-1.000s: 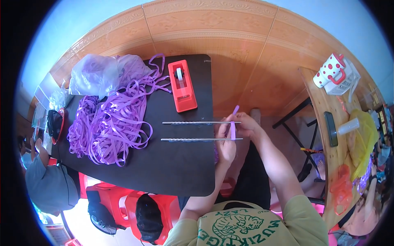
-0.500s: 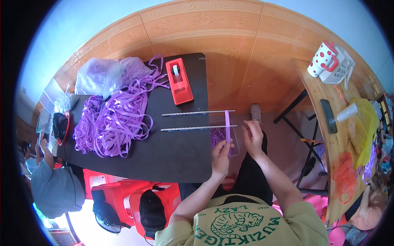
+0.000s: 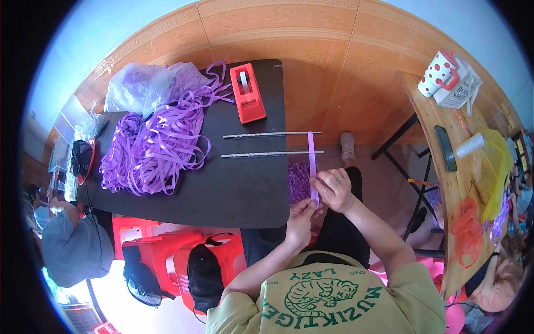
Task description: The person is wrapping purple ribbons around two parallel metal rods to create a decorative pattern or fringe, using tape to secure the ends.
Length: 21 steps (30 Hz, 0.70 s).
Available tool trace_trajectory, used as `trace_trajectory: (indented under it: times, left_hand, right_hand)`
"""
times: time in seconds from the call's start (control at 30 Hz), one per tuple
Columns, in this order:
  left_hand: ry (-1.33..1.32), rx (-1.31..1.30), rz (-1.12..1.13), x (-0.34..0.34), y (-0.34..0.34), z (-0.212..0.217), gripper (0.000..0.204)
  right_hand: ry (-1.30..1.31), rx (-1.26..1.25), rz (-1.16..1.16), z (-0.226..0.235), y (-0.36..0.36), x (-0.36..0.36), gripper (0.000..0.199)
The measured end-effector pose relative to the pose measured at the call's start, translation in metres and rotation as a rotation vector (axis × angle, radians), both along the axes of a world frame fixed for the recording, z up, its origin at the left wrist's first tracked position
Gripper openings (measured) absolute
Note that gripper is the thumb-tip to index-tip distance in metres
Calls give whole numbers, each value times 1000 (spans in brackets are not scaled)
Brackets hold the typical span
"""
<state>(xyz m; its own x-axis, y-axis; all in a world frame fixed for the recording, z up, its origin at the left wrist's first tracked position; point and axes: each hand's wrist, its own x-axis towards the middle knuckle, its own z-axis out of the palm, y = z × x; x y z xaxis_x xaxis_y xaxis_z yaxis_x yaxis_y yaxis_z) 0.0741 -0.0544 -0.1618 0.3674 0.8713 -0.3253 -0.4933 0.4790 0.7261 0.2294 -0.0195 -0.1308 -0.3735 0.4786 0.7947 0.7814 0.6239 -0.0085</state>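
Two thin metal rods, a far rod (image 3: pixel 272 134) and a near rod (image 3: pixel 272 154), lie side by side and stick out past the table's right edge. A purple ribbon (image 3: pixel 312 146) hangs over their free ends and runs toward me. My left hand (image 3: pixel 301 221) pinches the ribbon's near end, just off the table edge. Slightly farther along, my right hand (image 3: pixel 334 188) closes on the same strip, its fingers bent around it. Below the rods, a container filled with purple ribbon pieces (image 3: pixel 299 181) shows beside the table, partly hidden by my hands.
On the dark table (image 3: pixel 239 200) lie a big heap of purple ribbon (image 3: pixel 161 147), a clear plastic bag (image 3: pixel 136 89) and a red tape dispenser (image 3: pixel 248 94). A wooden table (image 3: pixel 439 142) at right holds a phone (image 3: pixel 445 148) and a dotted tumbler (image 3: pixel 438 75). Red stools (image 3: pixel 161 250) stand at lower left.
My right hand has come from beside the rod ends down onto the ribbon, near my left hand. My left hand sits a little lower. The whole view has shifted slightly.
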Motion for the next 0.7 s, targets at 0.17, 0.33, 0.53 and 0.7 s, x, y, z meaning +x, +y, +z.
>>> trace_trajectory:
  times: [0.17,0.33,0.53,0.7]
  left_hand:
    - [22,-28,12,-2,0,-3,14]
    - [8,9,21,-3,-1,-14,15]
    - [11,12,40,-8,-2,-19,15]
    - [7,-20,-8,-9,-1,-16,14]
  right_hand:
    - [508,-268,-71,0,-20,-23,21]
    - [1123,-783,86,-16,-43,-37,10]
    - [1480,-931,96,-17,-55,-51,7]
    - [1661,-1057,94,-26,-52,-42,8]
